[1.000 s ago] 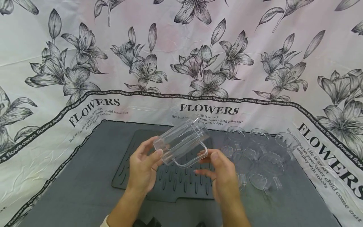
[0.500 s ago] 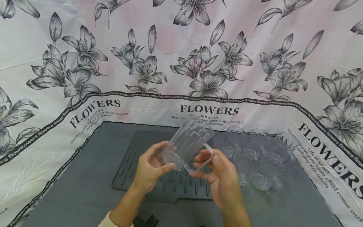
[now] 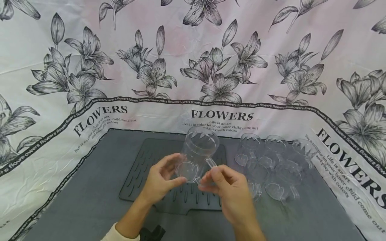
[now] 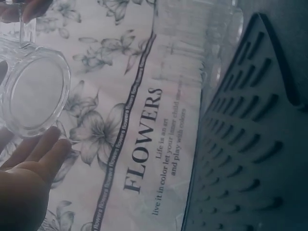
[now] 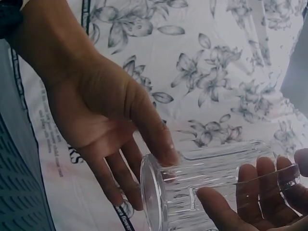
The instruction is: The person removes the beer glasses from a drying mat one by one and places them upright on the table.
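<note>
A clear plastic mug (image 3: 201,144) is held up over the dark mat, tilted so its open rim faces away and up. My left hand (image 3: 161,179) holds it low, with the fingers behind the base and the thumb along the near side. In the left wrist view the round base of the mug (image 4: 38,98) shows above the left fingers. My right hand (image 3: 230,190) pinches the mug's handle between thumb and fingers. The right wrist view has the mug lying between both hands, the left hand (image 5: 110,106) at the base end.
Beneath the hands lies a dark ridged drying mat (image 3: 193,205) on the grey table (image 3: 90,197). Several more clear mugs (image 3: 281,177) stand close together to its right. A white flowered cloth (image 3: 169,77) hangs around the back and sides.
The mug has turned from lying slanted to more upright, its rim now up and its base toward me. The right hand has shifted its fingers along the handle.
</note>
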Motion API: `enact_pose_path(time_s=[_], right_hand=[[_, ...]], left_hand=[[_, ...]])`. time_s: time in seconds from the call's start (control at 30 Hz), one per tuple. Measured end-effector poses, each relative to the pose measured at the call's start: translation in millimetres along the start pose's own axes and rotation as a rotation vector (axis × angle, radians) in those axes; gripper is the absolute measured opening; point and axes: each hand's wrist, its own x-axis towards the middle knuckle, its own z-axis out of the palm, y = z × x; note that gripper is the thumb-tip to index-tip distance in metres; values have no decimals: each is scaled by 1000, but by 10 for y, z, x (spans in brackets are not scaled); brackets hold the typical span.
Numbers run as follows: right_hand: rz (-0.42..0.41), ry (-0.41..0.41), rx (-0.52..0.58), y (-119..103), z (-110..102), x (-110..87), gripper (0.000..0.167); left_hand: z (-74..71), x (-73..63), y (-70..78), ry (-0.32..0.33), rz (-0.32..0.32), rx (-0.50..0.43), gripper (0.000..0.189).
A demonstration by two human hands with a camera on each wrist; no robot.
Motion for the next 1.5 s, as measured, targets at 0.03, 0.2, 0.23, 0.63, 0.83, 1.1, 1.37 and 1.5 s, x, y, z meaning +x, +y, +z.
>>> enact_pose_path(time_s=[0.03, 0.2, 0.23, 0.63, 0.83, 1.1, 1.37, 1.5], right_hand=[[12, 1, -19, 6, 8, -3, 26], [42, 12, -75, 17, 40, -11, 25], [45, 23, -84, 13, 44, -11, 25], [74, 174, -203, -72, -68, -48, 22], [12, 203, -223, -154, -218, -39, 19], [-60, 254, -213, -346, -506, 1, 18], [-55, 343, -277, -522, -779, 9, 20], [-56, 360, -282, -568, -910, -5, 19]], left_hand=[[-17, -16, -9, -5, -1, 19, 63], [-148, -141, -32, 21, -20, 187, 66], [-185, -173, -31, 36, -28, 216, 67], [-698, -603, 17, 230, -220, 447, 69], [-907, -767, -16, 309, -284, 536, 73], [-1056, -935, -58, 350, -411, 595, 80], [-1221, -1037, -142, 333, -538, 643, 91], [-1260, -1077, -193, 323, -585, 652, 95]])
